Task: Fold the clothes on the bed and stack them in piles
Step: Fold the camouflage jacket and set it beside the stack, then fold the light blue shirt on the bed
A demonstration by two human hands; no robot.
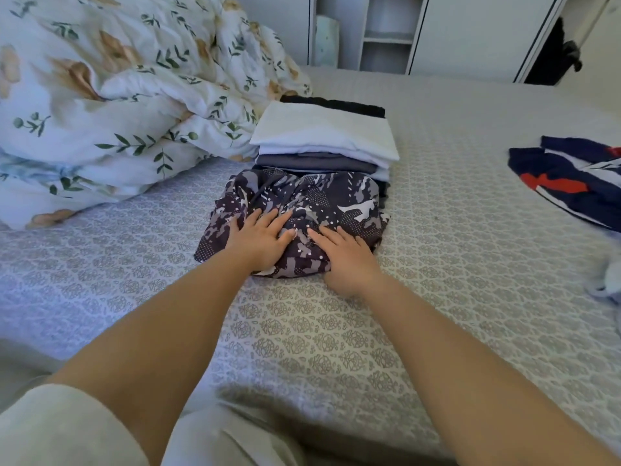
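Both hands are pressing flat on the patterned garment (295, 213) in the middle of the bed (336, 331). The left hand (260, 237) and right hand (346, 258) are lying with straight fingers, each grip open. The pile of folded clothes (322, 136) is touching the garment's far edge.

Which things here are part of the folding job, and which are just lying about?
Part of the job:
- camouflage garment, pressed under the left hand and right hand
- stack of folded clothes behind it
- navy, red and white garment, unfolded, at the right

Lying about:
- floral duvet, bunched at the left
- patterned bedsheet
- white shelving beyond the bed
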